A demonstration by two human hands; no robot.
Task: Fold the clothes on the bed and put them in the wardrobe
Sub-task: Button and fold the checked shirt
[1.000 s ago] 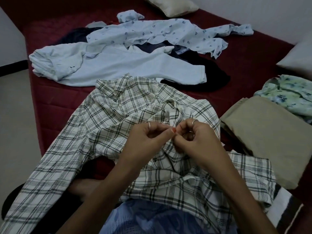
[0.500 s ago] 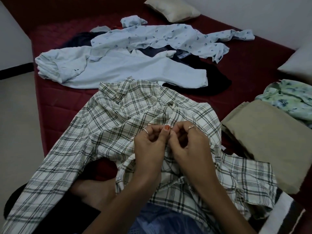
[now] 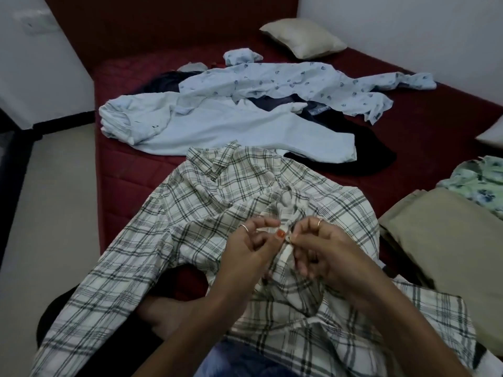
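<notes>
- The step in hand looks like fastening a button on the front of the plaid shirt (image 3: 217, 202) before it is folded; whether the button is going in or coming out cannot be told.
- To do it well, I would keep the two front edges lined up, hold the buttonhole side taut with one hand and tip the button edgewise through the slit with the other, then smooth the bunched cloth flat on the bed (image 3: 130, 170).
- The left hand (image 3: 245, 246) pinches the white front strip of the shirt between thumb and forefinger; its other fingers are loosely curled.
- The right hand (image 3: 324, 248) pinches the facing edge just beside it, fingertips of both hands almost touching at the same spot.
- The shirt lies collar away from the person, spread over the near edge of the bed and the lap, one sleeve trailing to the left; the cloth is gathered into a ridge right above the fingers.
- Beyond it lie a plain blue garment (image 3: 217, 126) and a printed blue shirt (image 3: 285, 83), unfolded; a folded tan cloth (image 3: 449, 240) sits to the right.
</notes>
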